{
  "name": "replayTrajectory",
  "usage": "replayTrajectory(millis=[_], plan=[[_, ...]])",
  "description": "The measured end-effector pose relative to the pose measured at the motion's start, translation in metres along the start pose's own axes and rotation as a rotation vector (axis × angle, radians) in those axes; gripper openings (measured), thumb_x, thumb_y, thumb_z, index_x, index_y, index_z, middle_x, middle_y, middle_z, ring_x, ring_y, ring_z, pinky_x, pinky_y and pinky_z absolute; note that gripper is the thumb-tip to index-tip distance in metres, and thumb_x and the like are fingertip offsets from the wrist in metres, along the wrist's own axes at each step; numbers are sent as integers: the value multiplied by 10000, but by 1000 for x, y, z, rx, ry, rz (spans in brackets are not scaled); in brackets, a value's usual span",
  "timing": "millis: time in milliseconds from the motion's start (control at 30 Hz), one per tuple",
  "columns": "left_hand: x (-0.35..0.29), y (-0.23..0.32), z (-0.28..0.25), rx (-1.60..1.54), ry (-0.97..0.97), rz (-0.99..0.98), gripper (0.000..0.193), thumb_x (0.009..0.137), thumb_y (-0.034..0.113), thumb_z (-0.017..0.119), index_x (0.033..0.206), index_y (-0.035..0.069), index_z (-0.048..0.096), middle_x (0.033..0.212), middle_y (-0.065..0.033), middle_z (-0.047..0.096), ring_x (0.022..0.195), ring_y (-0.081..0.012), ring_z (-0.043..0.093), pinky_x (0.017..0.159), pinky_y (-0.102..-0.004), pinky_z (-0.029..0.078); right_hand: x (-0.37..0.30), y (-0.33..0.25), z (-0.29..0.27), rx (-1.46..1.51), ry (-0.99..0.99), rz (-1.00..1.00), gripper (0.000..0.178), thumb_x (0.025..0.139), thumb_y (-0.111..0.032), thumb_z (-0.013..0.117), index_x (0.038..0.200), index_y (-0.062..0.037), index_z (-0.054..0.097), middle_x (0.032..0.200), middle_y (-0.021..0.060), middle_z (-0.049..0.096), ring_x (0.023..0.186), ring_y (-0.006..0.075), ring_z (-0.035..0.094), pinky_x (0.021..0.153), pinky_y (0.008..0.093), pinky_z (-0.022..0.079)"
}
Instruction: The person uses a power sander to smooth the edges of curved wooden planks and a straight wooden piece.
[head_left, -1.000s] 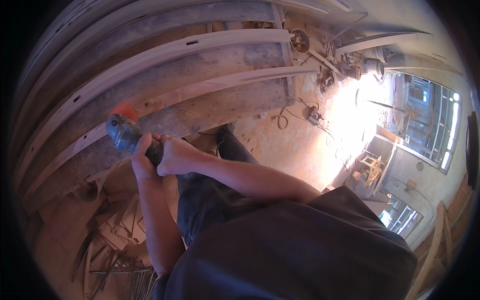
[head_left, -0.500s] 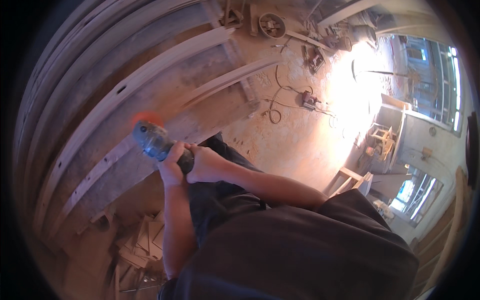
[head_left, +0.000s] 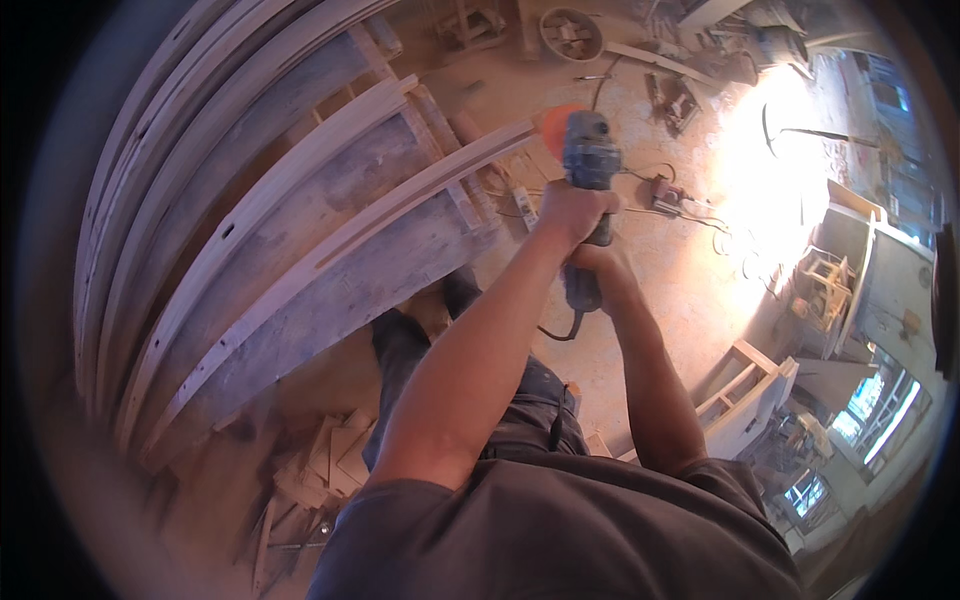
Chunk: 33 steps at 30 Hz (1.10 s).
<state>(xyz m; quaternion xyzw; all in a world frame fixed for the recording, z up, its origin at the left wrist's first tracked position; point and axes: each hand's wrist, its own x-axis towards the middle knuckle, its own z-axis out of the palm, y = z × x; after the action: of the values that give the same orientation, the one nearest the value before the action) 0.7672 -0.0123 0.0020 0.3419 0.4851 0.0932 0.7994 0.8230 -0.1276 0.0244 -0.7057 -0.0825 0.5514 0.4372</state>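
A blue-grey angle grinder (head_left: pixel 590 150) with an orange disc (head_left: pixel 562 128), blurred as if spinning, is in both my hands. My left hand (head_left: pixel 575 212) wraps the body just behind the head. Farther back, my right hand (head_left: pixel 603 268) is closed round the rear handle, from which a dark cord hangs. The disc is at the far right end of a long pale wooden strip (head_left: pixel 400 195); whether it touches the wood I cannot tell. That strip lies on a grey, dusty board (head_left: pixel 370 255) to my left.
More long wooden pieces (head_left: pixel 245 215) lie side by side at the left. A small corded power tool (head_left: pixel 668 195) and a round tub of wood offcuts (head_left: pixel 572 35) are on the dusty floor. Wood scraps (head_left: pixel 320 465) lie low at the left; a wooden frame (head_left: pixel 740 380) stands at the right.
Both hands have carried the grinder to the right and away from me, from the strip's middle to its far end. The view has shifted slightly.
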Motion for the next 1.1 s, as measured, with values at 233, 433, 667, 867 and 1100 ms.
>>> replayTrajectory(millis=[233,433,667,867,1100], plan=[[-19,1,-19,93,113,24,341,648,213,865,844,-36,736,839,-137,745,748,-213,717,712,-367,575,6,30,-4,-39,-105,4,354,736,-246,745,1007,-26,685,853,51,686,712,162,661,659,325,526],[-85,-16,-117,-162,304,-9,418,624,227,866,889,-66,728,848,-164,745,771,-244,728,726,-380,576,-26,21,100,-244,-204,18,358,713,-92,734,1043,22,654,838,65,685,681,169,664,643,326,544],[-182,-69,-281,-503,377,110,264,715,127,865,898,7,717,843,-87,716,711,-183,675,671,-364,547,-80,78,265,-497,-400,-36,363,707,-84,743,1043,23,654,846,75,700,704,172,681,648,324,560],[-297,-113,-459,-579,487,162,254,771,209,836,907,32,715,853,-83,708,746,-197,680,710,-342,543,-126,154,440,-690,-609,-83,550,657,-198,827,1131,19,651,973,132,739,895,213,722,808,357,581],[-411,-153,-631,-934,575,294,225,852,206,762,957,28,672,873,-91,684,800,-228,685,774,-361,560,-196,178,644,-977,-854,-124,758,620,-270,820,1298,8,622,1045,210,742,977,290,736,866,381,580]])
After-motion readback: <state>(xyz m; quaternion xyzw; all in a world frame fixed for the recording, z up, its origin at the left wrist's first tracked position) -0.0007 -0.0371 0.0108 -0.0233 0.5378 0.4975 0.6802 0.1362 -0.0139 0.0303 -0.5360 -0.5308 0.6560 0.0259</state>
